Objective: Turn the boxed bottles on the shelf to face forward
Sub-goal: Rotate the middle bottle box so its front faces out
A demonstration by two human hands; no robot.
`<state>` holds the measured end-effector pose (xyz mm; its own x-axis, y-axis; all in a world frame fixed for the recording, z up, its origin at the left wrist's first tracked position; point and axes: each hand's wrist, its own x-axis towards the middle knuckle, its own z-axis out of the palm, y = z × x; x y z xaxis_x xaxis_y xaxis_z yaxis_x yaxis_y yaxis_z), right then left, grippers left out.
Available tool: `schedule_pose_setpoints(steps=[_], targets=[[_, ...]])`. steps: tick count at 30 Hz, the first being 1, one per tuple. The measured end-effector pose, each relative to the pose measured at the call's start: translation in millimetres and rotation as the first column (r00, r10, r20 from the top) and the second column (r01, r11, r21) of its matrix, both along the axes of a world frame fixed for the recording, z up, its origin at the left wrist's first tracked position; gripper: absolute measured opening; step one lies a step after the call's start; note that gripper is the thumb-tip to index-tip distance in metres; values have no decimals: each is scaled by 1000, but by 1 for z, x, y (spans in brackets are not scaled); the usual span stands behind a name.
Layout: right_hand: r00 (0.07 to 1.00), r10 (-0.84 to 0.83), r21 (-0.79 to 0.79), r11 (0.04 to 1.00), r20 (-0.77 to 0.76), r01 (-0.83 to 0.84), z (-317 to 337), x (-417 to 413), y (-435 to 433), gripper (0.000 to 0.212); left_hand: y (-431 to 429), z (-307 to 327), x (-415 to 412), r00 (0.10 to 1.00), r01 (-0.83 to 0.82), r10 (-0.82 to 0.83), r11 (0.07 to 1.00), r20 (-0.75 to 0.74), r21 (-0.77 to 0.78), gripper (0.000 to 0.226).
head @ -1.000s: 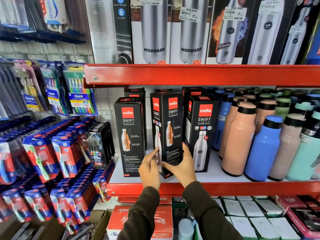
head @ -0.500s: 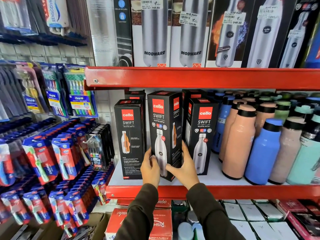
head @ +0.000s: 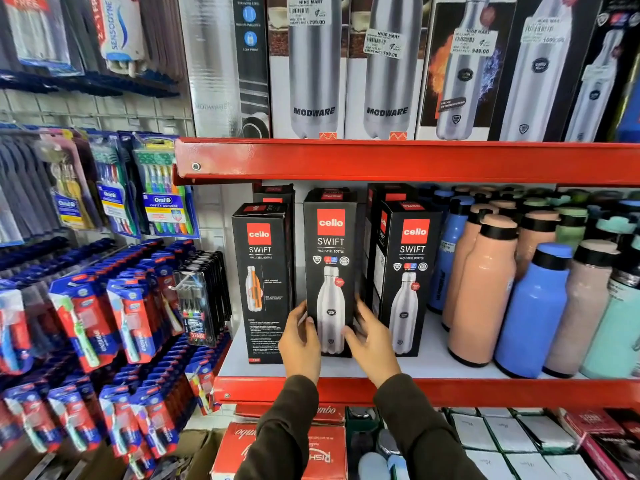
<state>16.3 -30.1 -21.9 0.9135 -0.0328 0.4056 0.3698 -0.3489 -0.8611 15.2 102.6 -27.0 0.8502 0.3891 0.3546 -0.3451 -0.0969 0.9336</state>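
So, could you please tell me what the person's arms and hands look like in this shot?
Both arms wear long dark brown sleeves that end at the wrists. The left hand and right hand are bare: no gloves, rings or watch show.

Toothbrush packs [head: 104, 323] hung left, loose colored bottles [head: 533, 306] right, Modware boxes [head: 346, 64] above

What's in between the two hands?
The middle Cello Swift box, standing upright on the white shelf. The left hand and right hand press its lower sides, seen in the head view.
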Motion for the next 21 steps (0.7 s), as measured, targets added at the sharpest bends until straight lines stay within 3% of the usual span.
schedule_pose_setpoints(steps=[6,21], targets=[[996,-85,94,992,20,82,-3,6,0,57,-5,-4,-1,1000,-24,24,1000,-12,-3,41],[977,-214,140,967,-14,214,-19,12,5,47,-10,-7,2,998,-50,52,997,-28,53,41]])
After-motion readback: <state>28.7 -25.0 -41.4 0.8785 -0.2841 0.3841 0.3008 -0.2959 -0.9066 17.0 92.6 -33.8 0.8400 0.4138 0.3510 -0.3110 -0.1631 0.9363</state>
